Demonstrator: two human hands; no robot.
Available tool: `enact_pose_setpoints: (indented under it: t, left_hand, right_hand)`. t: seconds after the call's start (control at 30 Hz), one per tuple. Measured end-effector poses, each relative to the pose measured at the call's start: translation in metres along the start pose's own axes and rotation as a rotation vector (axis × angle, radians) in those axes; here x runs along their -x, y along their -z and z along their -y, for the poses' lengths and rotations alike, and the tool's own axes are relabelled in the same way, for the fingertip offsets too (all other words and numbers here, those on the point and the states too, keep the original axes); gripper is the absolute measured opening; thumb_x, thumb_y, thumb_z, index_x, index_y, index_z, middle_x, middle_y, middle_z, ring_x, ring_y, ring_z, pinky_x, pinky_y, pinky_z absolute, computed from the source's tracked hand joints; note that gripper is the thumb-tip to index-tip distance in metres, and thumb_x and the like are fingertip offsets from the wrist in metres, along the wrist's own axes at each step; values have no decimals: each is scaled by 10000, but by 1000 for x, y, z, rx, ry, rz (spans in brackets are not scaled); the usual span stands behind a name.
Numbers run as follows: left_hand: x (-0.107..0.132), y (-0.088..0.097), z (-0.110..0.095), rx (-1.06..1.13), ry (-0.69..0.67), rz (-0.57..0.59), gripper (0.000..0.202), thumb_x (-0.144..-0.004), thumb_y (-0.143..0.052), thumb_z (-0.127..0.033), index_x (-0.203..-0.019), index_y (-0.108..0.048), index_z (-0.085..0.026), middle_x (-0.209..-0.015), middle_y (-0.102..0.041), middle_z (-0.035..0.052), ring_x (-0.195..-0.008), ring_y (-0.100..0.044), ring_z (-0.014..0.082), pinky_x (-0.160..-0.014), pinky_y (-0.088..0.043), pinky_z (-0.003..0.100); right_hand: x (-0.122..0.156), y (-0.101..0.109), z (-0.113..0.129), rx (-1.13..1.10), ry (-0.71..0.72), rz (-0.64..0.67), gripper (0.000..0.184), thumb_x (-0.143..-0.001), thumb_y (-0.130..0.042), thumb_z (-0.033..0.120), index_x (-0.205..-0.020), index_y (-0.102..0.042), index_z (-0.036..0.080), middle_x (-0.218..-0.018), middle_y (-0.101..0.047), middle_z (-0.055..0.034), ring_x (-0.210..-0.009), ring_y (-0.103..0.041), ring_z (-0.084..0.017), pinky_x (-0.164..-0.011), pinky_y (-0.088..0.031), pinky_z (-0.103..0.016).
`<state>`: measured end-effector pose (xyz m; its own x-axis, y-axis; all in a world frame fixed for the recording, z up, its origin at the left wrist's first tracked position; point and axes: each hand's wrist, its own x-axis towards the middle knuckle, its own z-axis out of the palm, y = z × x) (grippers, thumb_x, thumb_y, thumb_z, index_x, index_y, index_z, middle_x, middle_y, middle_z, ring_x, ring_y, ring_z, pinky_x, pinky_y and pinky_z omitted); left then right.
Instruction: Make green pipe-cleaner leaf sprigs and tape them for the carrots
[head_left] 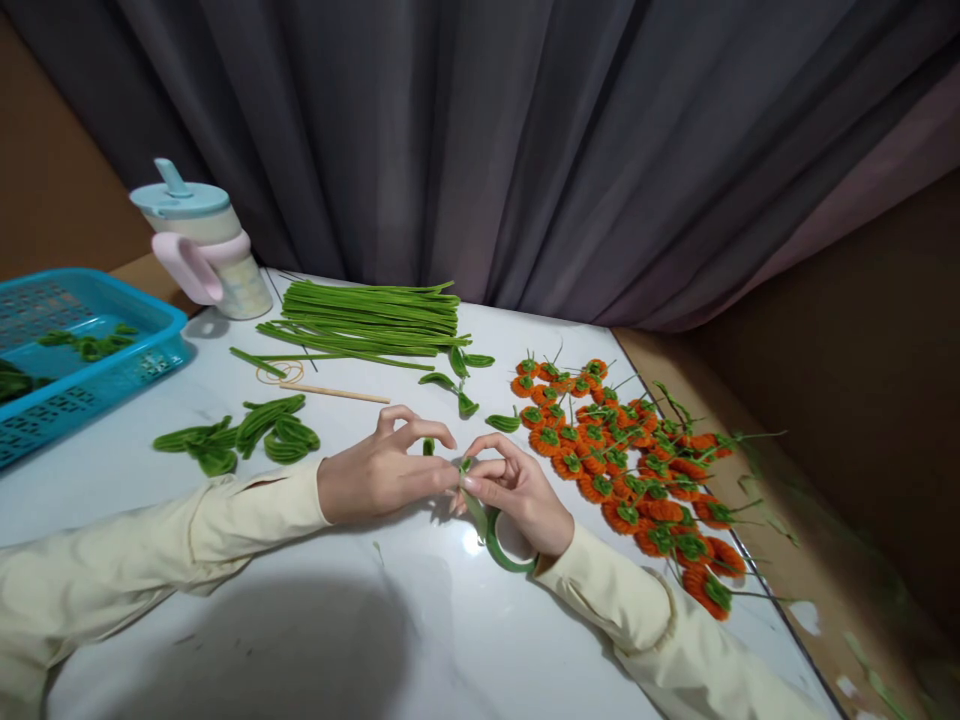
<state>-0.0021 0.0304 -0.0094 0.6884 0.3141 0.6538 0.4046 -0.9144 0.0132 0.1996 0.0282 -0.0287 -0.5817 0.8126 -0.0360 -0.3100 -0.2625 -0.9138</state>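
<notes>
My left hand [379,478] and my right hand [525,497] meet above the table, fingertips nearly touching. Between them is a small green piece [465,466], mostly hidden by the fingers. A pale green strip of floral tape [475,512] runs down from my right thumb and finger, which pinch it. The green tape roll [504,562] stands below my right palm, partly covered by it. My left thumb is closed in towards the same spot, while its index finger arches above; what it grips is hidden. A short green fuzzy piece [428,446] shows just behind my left fingers.
Orange pumpkin-like chenille pieces [592,435] with green tops spread at right. Green chenille stems [367,318] lie at the back, with a wooden stick [334,393] before them. Green leaves [270,420] lie at left, near a blue basket [161,335] and a tumbler [244,285].
</notes>
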Motion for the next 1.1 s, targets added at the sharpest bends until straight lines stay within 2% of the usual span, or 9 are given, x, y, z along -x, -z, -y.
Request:
enact_pose_setpoints:
  t: [0.17,0.37,0.5,0.73,0.87,1.1]
  left_hand:
    - [-2,2,-1,8,-24,-25,226,-903,-388,-55,-921,-551,-210,-785,-709,-16,-976,-532,184,-828,-242,365]
    - [0,1,-1,80,1,-5,246,-896,-382,-23,-946,-543,-203,-788,-709,-9,-1002,-530,179,-820,-248,354]
    - [1,0,-1,82,9,-2,218,-895,-397,-32,-935,-537,-193,-799,-710,-3,-998,-540,185,-816,-252,352]
    - [6,-8,-9,-44,42,-123,178,-919,-435,-107,-988,-575,-194,-837,-727,-3,-950,-557,190,-786,-268,357]
    - [6,-13,-15,-92,139,-181,176,-917,-484,-178,-1060,-577,-221,-841,-733,-9,-933,-582,193,-802,-264,362]
    - [2,-14,-21,-92,199,-210,253,-875,-429,-39,-1026,-580,-174,-810,-728,15,-967,-578,230,-798,-241,384]
  right_hand:
    - [-1,1,-2,-32,-1,-13,286,-713,-777,299,-801,-548,152,-650,-660,-7,-592,-643,-153,-635,-544,-293]
    - [-1,3,-3,-22,21,-4,258,-726,-766,293,-836,-587,145,-673,-666,-17,-611,-645,-152,-648,-539,-288]
    - [-1,3,-3,19,16,-15,247,-717,-770,301,-796,-600,141,-658,-659,-18,-619,-644,-154,-654,-530,-282]
    - [-1,1,0,46,34,-38,231,-731,-757,305,-777,-588,155,-646,-661,-16,-604,-633,-139,-625,-510,-251]
    - [-1,2,-1,68,46,-50,249,-731,-754,333,-775,-578,163,-641,-661,-10,-608,-636,-147,-643,-513,-269]
    - [-2,1,-2,104,79,-76,239,-730,-757,315,-762,-575,162,-655,-671,-14,-623,-645,-147,-667,-517,-267]
